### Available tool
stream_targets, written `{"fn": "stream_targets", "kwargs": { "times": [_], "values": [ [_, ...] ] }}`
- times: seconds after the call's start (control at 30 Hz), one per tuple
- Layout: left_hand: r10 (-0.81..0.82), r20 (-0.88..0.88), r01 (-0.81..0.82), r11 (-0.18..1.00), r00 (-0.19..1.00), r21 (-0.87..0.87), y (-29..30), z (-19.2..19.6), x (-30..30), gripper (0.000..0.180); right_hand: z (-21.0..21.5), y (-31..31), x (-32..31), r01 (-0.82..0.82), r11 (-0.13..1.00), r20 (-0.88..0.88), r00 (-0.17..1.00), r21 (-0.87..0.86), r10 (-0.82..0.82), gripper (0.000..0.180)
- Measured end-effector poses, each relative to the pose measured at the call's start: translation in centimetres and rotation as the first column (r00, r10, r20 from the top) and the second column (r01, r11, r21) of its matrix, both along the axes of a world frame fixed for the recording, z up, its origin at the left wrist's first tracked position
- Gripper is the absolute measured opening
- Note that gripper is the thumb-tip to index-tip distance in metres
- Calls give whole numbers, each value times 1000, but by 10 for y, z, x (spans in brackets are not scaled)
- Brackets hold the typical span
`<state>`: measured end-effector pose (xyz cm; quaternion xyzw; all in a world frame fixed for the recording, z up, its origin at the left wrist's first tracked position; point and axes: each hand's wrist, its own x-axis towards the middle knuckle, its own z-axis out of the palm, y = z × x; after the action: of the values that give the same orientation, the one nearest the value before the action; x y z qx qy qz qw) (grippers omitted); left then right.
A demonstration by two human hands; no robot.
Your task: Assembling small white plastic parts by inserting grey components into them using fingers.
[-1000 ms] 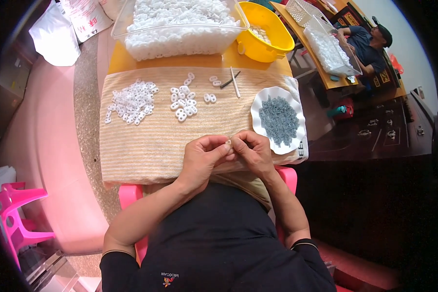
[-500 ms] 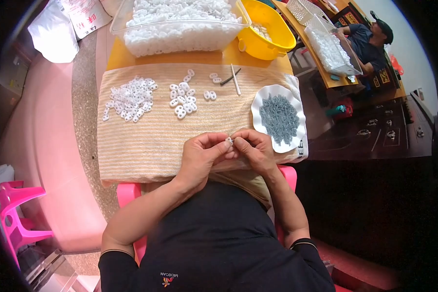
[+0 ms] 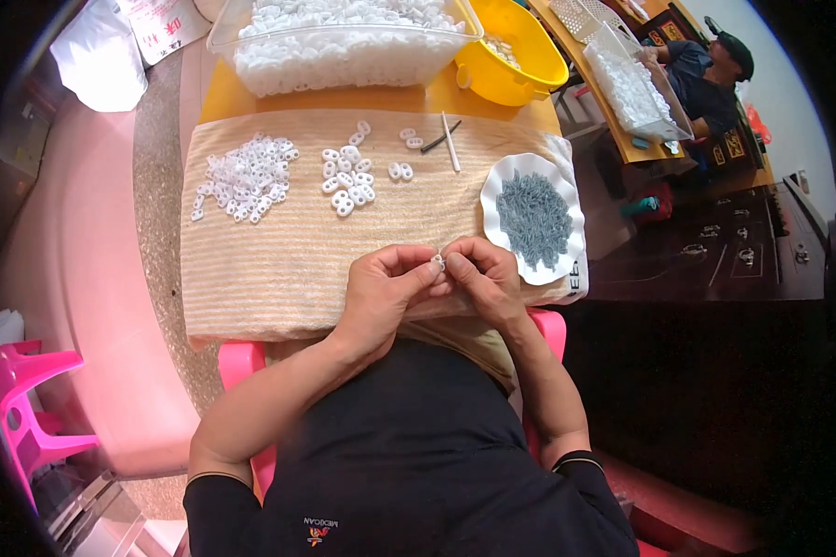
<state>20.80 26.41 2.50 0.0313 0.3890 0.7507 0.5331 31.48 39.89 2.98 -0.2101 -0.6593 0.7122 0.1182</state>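
My left hand (image 3: 381, 290) and my right hand (image 3: 492, 286) meet at the near edge of the cloth, fingertips pinched together. Between them is a small white plastic piece (image 3: 439, 263), mostly covered by the fingers. Beyond the hands lies a cluster of white plastic pieces with two holes (image 3: 344, 202), with a few more set apart to its right. Farther left is a heap of smaller white plastic pieces (image 3: 248, 176). Close to my right hand stands a white scalloped plate (image 3: 494, 188) full of small grey translucent pieces (image 3: 534, 221).
A striped cloth (image 3: 251, 288) covers the table. At its far side are a clear bin (image 3: 344, 70) of white pieces and a yellow basin (image 3: 506, 85). A white stick (image 3: 450, 144) crosses a black stick (image 3: 433, 145). At another table sits a person (image 3: 701, 88) beside a bin (image 3: 627, 84).
The hands keep their pinch on the small white piece, with slight finger movement. The whole view has shifted slightly; the table things appear a little higher.
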Motion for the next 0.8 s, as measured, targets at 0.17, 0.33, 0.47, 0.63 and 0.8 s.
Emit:
{"fn": "stream_targets", "kwargs": {
  "times": [0.17,0.33,0.47,0.63,0.8],
  "values": [
    [11,-34,-11,1000,999,-6,0,-1,2,18,5,-4,-2,12,996,16,1000,92,-13,15],
    [29,-86,-31,999,996,-28,1,-4,5,17,8,-8,-2,26,995,17,999,93,-27,17],
    [54,-82,-56,998,995,-21,1,-3,5,17,12,-10,-3,39,997,23,999,62,-41,17],
    [41,-42,-40,999,998,8,1,-4,4,17,-1,-2,1,28,999,15,999,36,-29,17],
    [40,-6,-40,999,999,4,-1,1,1,18,8,-1,4,68,996,15,998,-54,-67,19]
  ]
}}
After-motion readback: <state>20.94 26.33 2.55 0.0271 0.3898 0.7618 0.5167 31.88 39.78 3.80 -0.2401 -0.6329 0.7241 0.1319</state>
